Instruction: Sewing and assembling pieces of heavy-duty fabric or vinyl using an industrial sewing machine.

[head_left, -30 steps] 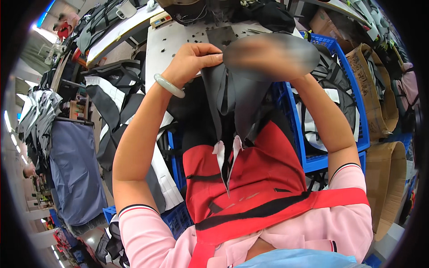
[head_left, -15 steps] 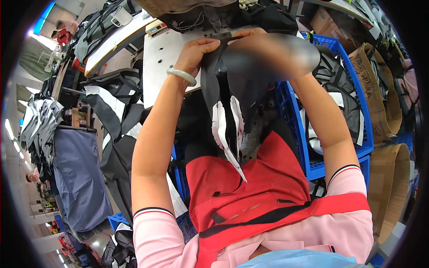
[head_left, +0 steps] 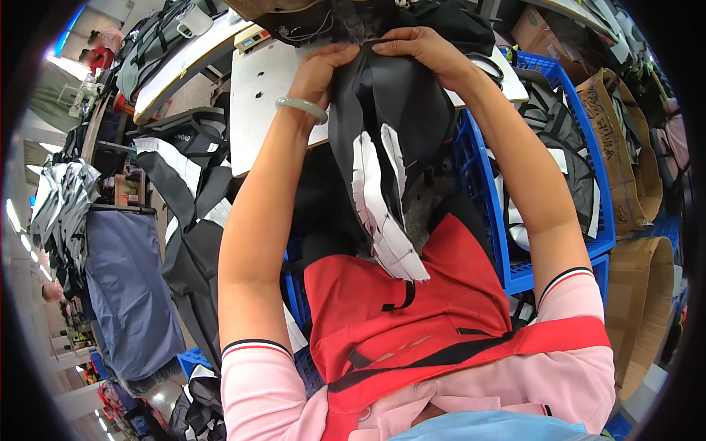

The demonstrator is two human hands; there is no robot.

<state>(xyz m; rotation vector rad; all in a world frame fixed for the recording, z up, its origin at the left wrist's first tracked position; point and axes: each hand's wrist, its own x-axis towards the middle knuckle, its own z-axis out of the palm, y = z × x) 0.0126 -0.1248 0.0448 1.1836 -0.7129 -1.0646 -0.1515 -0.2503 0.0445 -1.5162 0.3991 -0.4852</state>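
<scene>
A dark grey fabric piece (head_left: 408, 103) with white backing hangs from both my hands over the table's front edge. Its white lower flaps (head_left: 382, 213) dangle above my red apron (head_left: 412, 316). My left hand (head_left: 323, 67), below a pale bangle (head_left: 301, 109), pinches the left part of its top edge. Thumb and fingers of my right hand (head_left: 423, 50) grip the top edge just beside it. Both hands are close to the sewing machine (head_left: 323, 18), whose needle area is partly hidden.
The white tabletop (head_left: 268, 88) lies under my left wrist. On the right stands a blue crate (head_left: 507, 268) full of dark bags, with cardboard boxes (head_left: 640, 309) beyond. Dark and white fabric pieces (head_left: 180, 169) hang at left, near a white mug (head_left: 194, 20) on another table.
Both hands have moved up and away from me, toward the machine, carrying the fabric. The right hand, blurred before, is now sharp. The white lower flaps have swung right and spread.
</scene>
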